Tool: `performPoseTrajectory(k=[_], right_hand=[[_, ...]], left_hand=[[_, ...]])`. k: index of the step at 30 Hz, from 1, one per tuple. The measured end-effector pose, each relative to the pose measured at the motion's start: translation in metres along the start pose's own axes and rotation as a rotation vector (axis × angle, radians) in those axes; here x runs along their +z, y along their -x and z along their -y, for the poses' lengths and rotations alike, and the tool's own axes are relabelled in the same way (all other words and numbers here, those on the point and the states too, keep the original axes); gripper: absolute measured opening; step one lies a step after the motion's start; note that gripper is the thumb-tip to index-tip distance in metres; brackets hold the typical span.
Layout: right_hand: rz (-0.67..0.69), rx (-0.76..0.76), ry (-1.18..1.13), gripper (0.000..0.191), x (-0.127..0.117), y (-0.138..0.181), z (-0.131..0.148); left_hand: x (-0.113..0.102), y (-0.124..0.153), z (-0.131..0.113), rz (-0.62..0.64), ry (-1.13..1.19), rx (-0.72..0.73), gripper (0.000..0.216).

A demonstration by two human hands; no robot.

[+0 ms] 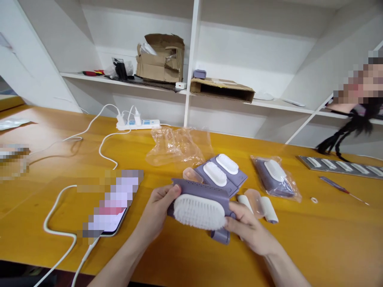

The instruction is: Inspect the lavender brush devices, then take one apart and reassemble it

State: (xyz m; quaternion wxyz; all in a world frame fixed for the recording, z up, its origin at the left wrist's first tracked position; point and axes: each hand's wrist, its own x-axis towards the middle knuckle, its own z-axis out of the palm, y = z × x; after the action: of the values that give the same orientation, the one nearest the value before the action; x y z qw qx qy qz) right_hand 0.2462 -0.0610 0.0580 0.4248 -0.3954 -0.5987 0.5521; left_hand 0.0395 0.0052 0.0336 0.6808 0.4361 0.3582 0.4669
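Observation:
Between my two hands is a purple-grey brush [199,207] with an oval of white bristles turned toward me, held above the table. My left hand [163,203] grips its left end, thumb on the upper edge. My right hand [249,227] is closed on its right end, fingers partly hidden behind it. Just below and behind the brush lies a small purple plastic part [220,236]. Two flat purple pieces with white bristle ovals [214,174] lie behind it. White rollers [269,209] and a clear pinkish plastic piece [254,202] lie near my right hand.
A bagged brush [277,177], a screwdriver [335,185], a small ring [314,200] and a metal tray [344,165] lie right. Left are a phone [119,203] on a cable and a power strip [140,124]. A plastic bag [176,145] lies behind. Another person is far right.

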Motion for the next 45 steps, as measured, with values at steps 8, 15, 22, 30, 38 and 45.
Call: performPoseTrajectory(k=[8, 15, 22, 30, 38, 45], right_hand=[[-0.421, -0.132, -0.35, 0.03, -0.013, -0.009, 0.002], [-0.469, -0.109, -0.538, 0.03, -0.003, -0.017, 0.002], [-0.37, -0.097, -0.539, 0.027, 0.007, -0.016, -0.001], [-0.424, -0.061, -0.446, 0.033, 0.011, -0.012, -0.007], [-0.479, -0.07, -0.526, 0.034, -0.003, -0.015, -0.005], [-0.619, -0.136, -0.494, 0.035, -0.018, -0.014, -0.004]], left_hand=[[-0.001, 0.015, -0.009, 0.063, -0.204, 0.455, 0.027], [0.008, 0.006, -0.014, 0.349, -0.153, 0.379, 0.067], [0.016, 0.0, 0.001, 0.292, -0.134, 0.359, 0.048], [0.018, 0.003, 0.005, 0.181, -0.121, 0.25, 0.04], [0.001, 0.009, -0.005, 0.266, -0.162, 0.356, 0.067], [-0.03, 0.011, -0.003, -0.513, -1.322, 0.281, 0.062]])
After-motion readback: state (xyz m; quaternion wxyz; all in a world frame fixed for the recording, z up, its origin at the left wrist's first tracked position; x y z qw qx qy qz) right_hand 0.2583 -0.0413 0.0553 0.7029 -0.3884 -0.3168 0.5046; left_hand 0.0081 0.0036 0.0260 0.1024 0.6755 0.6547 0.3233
